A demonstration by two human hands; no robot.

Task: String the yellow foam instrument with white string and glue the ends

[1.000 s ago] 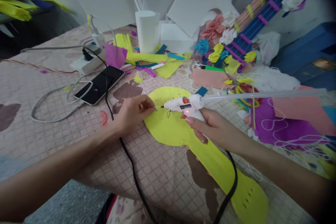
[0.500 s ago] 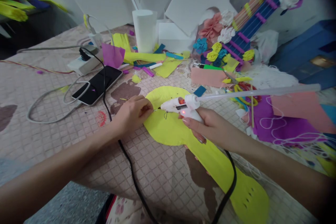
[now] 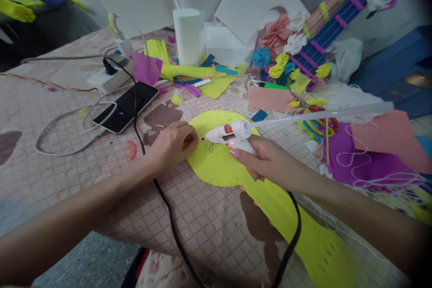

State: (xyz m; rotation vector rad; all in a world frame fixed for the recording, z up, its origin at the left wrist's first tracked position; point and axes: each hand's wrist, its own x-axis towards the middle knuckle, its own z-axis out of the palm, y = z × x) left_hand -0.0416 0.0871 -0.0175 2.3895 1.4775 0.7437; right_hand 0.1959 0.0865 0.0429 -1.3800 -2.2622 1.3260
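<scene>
A white hot glue gun (image 3: pixel 222 135) is gripped in my right hand (image 3: pixel 270 162), with a long clear glue stick (image 3: pixel 320 114) sticking out of its back and a small red light lit. Its dark nozzle points left, close to the fingertips of my left hand (image 3: pixel 177 141). That hand is pinched closed at the left edge of a yellow guitar-shaped cutout (image 3: pixel 219 168); whatever sits between its fingers is too small to make out. A little dark wire loop hangs beneath the nozzle. The cutout's neck runs toward the lower right, ending in a head with several small slits.
A smartphone (image 3: pixel 126 108) and a white power strip (image 3: pixel 110 76) with cables lie at left. Behind stand a white cup (image 3: pixel 188 36) and a decorated blue guitar model (image 3: pixel 312 49). Paper scraps, scissors (image 3: pixel 305 103) and white string (image 3: pixel 381 175) clutter the right. A black cord (image 3: pixel 170 216) crosses in front.
The glue gun has shifted slightly left, its nozzle now closer to my left fingertips, and the glue stick's far end has moved left. My left hand stays pinched at the cutout's edge.
</scene>
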